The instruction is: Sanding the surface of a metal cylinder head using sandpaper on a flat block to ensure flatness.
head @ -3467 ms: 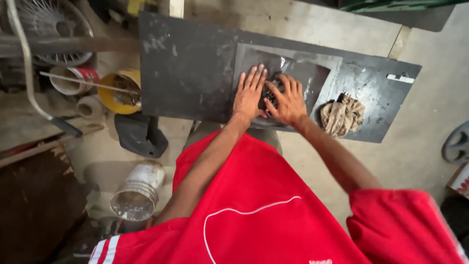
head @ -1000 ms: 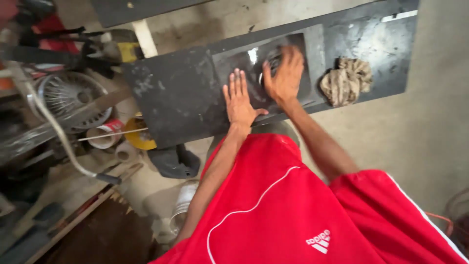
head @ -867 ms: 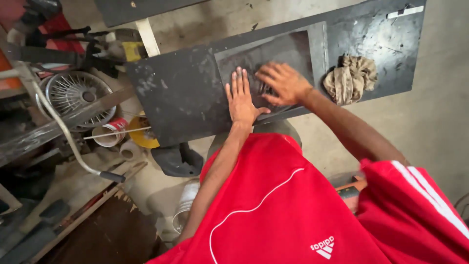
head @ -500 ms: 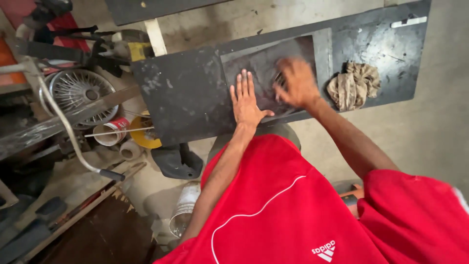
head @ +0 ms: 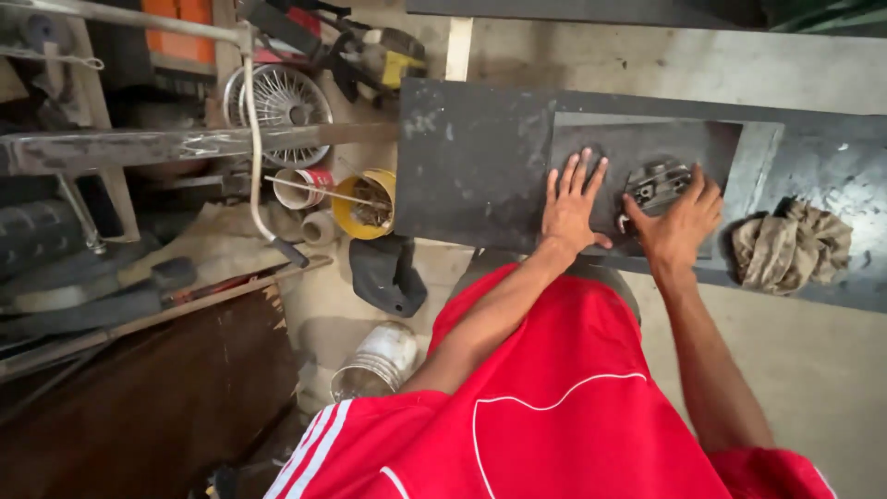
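A dark sheet of abrasive paper [head: 637,152] lies flat on the black table [head: 471,157], its long axis running left to right across the view. The left hand [head: 571,203] presses flat on the sheet, fingers spread open. The right hand [head: 679,222] curls its fingers around a small grey metal part [head: 656,182] resting on the sheet; the part's lower side is hidden by the hand. A crumpled rag [head: 790,245] sits just right. A yellow bowl [head: 362,203] and a wire fan guard [head: 277,102] lie left, off the table.

The right hand [head: 679,226] covers the near part of the small metal part [head: 654,182], and the dark counter [head: 480,157] runs off the frame's right edge.
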